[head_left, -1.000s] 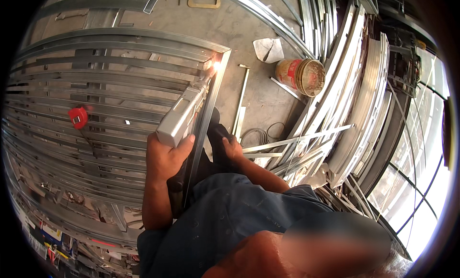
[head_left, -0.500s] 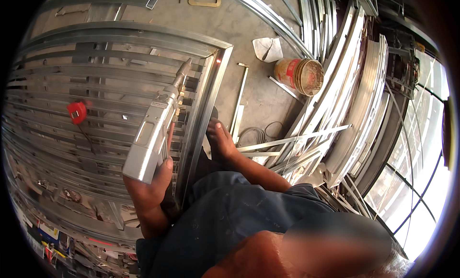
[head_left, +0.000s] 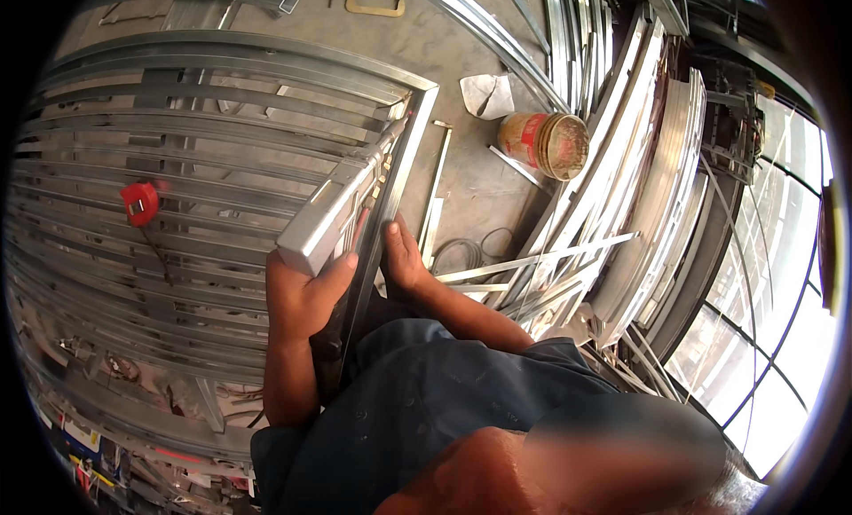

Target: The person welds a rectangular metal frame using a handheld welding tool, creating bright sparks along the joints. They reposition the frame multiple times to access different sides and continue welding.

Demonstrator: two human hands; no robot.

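My left hand [head_left: 306, 293] is closed around the rear of a silver handheld welding gun [head_left: 324, 200]. Its narrow nozzle points away from me, and the tip lies over the inner side of the far right corner of a metal frame [head_left: 399, 178]. Thin hoses or cables run along the gun's right side. Just outside the frame's right bar is my right hand [head_left: 406, 258], fingers stretched out along the bar and seemingly touching it. Many parallel metal slats [head_left: 231, 173] fill the frame. On them, to the left, sits a red tape measure [head_left: 139, 204].
Beyond the frame's right side, a stained bucket [head_left: 524, 138] lies tipped over near a pale sheet [head_left: 486, 96]. Long metal profiles [head_left: 612, 160] are stacked at right. A clamp [head_left: 374, 4] rests on the floor at the far side. Coiled cable [head_left: 457, 253] lies near my right forearm.
My left hand has moved the welding gun right and forward, bringing its nozzle to the frame's corner. The red light spot seen there earlier no longer shows. My right hand has shifted slightly.
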